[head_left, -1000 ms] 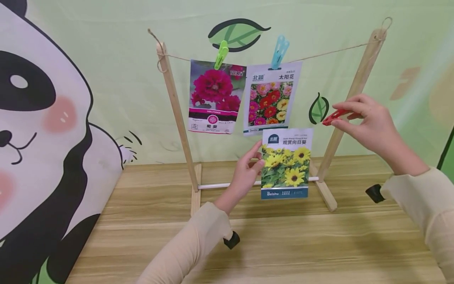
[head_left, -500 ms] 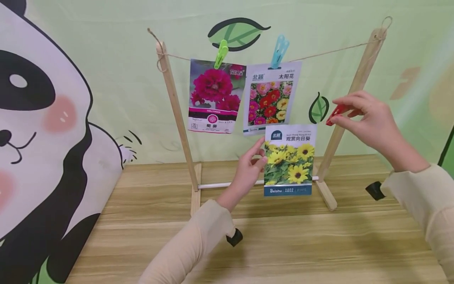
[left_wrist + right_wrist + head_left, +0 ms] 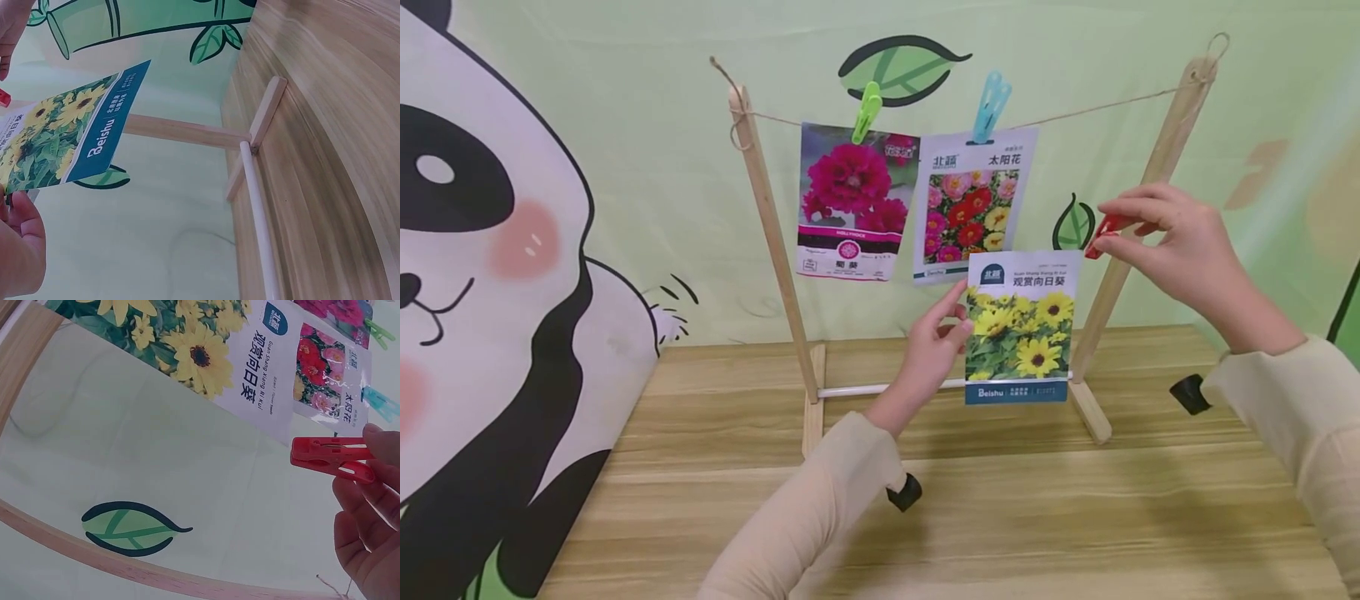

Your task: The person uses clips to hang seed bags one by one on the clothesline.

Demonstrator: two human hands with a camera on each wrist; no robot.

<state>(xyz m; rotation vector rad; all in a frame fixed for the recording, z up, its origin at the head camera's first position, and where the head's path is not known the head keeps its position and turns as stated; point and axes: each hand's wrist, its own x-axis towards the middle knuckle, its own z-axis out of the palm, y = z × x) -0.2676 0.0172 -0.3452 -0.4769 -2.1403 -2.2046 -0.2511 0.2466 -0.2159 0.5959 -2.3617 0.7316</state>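
Observation:
By its left edge, my left hand (image 3: 928,354) pinches a seed packet with yellow flowers (image 3: 1021,329), held upright in front of the stand. A red clothespin (image 3: 328,455) is pinched between the thumb and fingers of my right hand (image 3: 1176,242), to the right of that packet and apart from it. Behind and to the left, a magenta hollyhock packet (image 3: 853,200) hangs from the twine (image 3: 1097,111) under a green clothespin (image 3: 867,112). Beside it, a packet with mixed flowers (image 3: 973,204) hangs under a blue clothespin (image 3: 991,107); the yellow packet overlaps its lower edge.
The twine runs between two wooden posts (image 3: 769,233) of a stand with cross feet (image 3: 1092,412). A white rod (image 3: 257,212) joins the posts low down. The stand is on a wood-grain table (image 3: 737,517); a printed panda backdrop (image 3: 647,100) rises behind.
My left hand has moved up and to the right with the yellow-flower packet, which is now nearer the right hand. The right hand has risen slightly and turned the red clothespin more upright.

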